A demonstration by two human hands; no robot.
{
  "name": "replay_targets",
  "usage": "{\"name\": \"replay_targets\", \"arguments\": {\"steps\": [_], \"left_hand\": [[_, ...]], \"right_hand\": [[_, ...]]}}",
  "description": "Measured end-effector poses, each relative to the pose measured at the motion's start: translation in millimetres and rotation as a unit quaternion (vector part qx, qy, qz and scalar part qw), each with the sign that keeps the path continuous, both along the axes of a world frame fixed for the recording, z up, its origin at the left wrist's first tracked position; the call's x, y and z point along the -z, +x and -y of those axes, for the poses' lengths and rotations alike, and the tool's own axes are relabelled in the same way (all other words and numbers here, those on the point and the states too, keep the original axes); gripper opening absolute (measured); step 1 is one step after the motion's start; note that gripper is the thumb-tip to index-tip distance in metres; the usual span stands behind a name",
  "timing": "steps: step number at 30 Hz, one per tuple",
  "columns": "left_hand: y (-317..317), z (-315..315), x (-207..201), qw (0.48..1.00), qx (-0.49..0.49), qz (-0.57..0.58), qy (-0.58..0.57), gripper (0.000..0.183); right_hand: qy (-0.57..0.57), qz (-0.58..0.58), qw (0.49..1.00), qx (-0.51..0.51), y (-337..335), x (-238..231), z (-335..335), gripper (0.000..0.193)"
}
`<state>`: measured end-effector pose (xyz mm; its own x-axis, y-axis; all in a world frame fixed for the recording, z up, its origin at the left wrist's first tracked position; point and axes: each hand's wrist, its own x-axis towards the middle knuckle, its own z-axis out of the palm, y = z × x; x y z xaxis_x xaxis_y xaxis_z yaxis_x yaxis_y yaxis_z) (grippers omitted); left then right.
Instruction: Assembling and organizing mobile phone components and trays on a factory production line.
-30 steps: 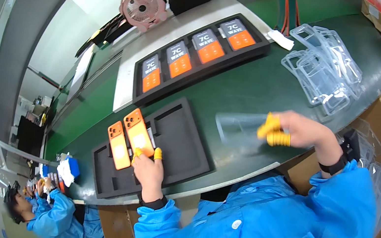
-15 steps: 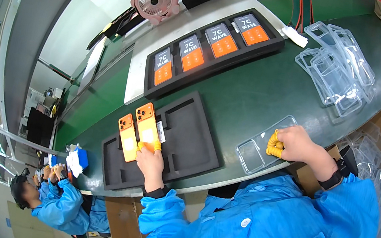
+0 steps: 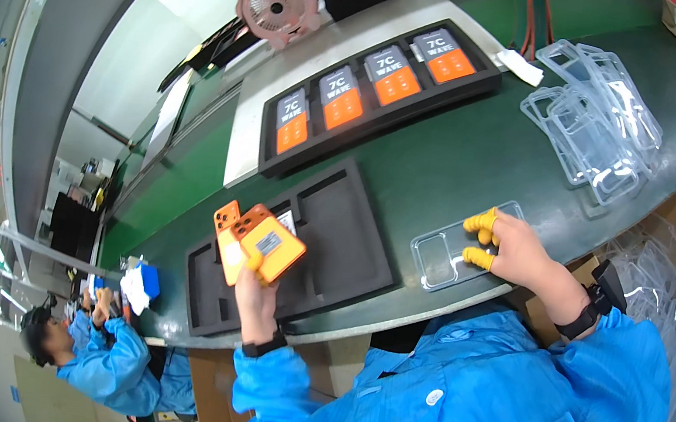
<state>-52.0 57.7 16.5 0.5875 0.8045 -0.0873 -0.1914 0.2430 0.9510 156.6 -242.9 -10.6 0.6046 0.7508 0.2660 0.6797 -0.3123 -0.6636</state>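
Note:
My left hand (image 3: pixel 255 302), with yellow finger cots, grips an orange phone (image 3: pixel 285 256) by its lower edge and holds it tilted, back up. A second orange phone (image 3: pixel 232 263) lies partly behind it, in the black foam tray (image 3: pixel 350 244). Near the front edge of the table is a clear plastic blister shell (image 3: pixel 438 267). Over its right part hovers my right hand (image 3: pixel 516 248), thumb and fingers in yellow cots spread apart, nothing between them; whether it touches the shell I cannot tell.
Beyond, a black tray (image 3: pixel 271 167) holds grey-and-orange packages (image 3: pixel 342 99). Loose clear shells (image 3: pixel 607 130) are piled at the far right, with more in a carton (image 3: pixel 664 302). A pink fan (image 3: pixel 277 7) stands at the back. Co-workers (image 3: pixel 104 373) sit at left and far back.
My left hand has lifted the phone and tilted it to the right. The fingers of my right hand have opened, and the clear shell has shifted slightly left.

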Motion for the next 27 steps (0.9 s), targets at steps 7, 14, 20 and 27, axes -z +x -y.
{"name": "replay_targets", "arguments": {"steps": [7,14,20,27], "left_hand": [[47,113,-18,0.974,0.214,-0.034,0.06,0.025],[75,125,4,0.691,0.27,-0.207,0.637,0.081],[77,128,9,0.656,0.255,-0.264,0.66,0.092],[79,126,14,0.671,0.239,-0.264,0.65,0.076]], "right_hand": [[0.24,-0.432,0.86,-0.129,-10,-9,-31,0.044],[0.253,-0.11,0.959,-0.063,2,-39,-22,0.021],[0.125,0.225,0.952,-0.167,9,-25,-3,0.025],[-0.057,0.144,0.974,-0.168,8,-16,9,0.038]]}}
